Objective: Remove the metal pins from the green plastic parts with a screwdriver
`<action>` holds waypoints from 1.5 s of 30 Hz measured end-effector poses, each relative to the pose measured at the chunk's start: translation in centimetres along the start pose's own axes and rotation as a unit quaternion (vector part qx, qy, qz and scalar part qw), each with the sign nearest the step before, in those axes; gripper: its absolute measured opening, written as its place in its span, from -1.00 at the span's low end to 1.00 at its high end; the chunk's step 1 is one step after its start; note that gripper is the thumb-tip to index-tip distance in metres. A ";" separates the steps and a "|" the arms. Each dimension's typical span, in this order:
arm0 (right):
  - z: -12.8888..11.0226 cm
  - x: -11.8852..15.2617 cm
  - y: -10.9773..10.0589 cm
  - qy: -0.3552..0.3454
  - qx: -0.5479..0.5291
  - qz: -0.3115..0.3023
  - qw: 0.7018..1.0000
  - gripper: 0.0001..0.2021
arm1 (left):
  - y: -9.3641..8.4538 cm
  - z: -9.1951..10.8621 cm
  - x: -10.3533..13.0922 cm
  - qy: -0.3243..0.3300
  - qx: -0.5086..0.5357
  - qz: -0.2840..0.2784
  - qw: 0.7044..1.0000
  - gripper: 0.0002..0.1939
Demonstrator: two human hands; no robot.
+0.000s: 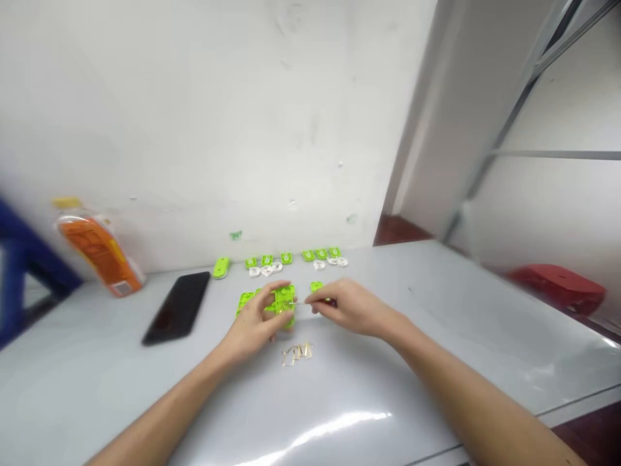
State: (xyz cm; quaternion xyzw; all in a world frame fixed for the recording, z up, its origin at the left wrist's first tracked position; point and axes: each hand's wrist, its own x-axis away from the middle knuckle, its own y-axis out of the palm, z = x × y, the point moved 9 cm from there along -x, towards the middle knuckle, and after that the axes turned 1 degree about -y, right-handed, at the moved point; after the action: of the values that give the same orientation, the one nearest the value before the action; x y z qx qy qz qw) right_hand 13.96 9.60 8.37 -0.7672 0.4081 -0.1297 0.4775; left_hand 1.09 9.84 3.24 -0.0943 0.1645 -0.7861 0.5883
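Observation:
My left hand (255,323) is closed around a bright green plastic casing (285,296), thumb on the near side and fingers on the far side. Between the pinched fingers of my right hand (347,307) is a small screwdriver (301,303); its thin metal shaft points left and its tip meets the casing. Most of its dark handle is hidden in the hand. Beside and behind my left hand lie more green casing parts (244,299), partly covered. Another small green part (316,286) sits just beyond my right fingers. Several thin brass-coloured metal strips (298,353) lie on the table in front.
Small green pieces (266,259) and white pieces (266,271) line the grey table (388,395) near the wall. A rounded green case (221,267), a black phone (178,307) and an orange-labelled bottle (97,249) stand or lie at left. A red stool (557,285) is beyond the right edge.

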 end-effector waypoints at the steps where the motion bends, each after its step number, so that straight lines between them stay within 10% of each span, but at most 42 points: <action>1: 0.1 0.0 -0.1 0.000 -0.019 0.001 1.000 -0.75 | 0.0 0.1 0.0 -0.001 0.014 -0.003 1.000 -0.46; 15: 1.4 0.1 1.4 0.020 -0.140 -0.096 0.985 -0.67 | 0.7 0.3 0.3 -0.018 0.059 -0.035 0.997 -0.40; 45: 0.9 -0.2 2.0 0.002 -0.084 -0.084 0.993 -0.74 | 1.1 0.1 0.6 -0.021 0.004 -0.022 1.000 -0.35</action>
State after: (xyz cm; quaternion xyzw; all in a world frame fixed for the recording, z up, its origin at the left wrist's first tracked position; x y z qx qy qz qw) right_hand 13.30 9.88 6.26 -0.8360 0.3525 -0.1359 0.3979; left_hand 1.90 8.99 2.87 -0.1120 0.1463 -0.7973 0.5747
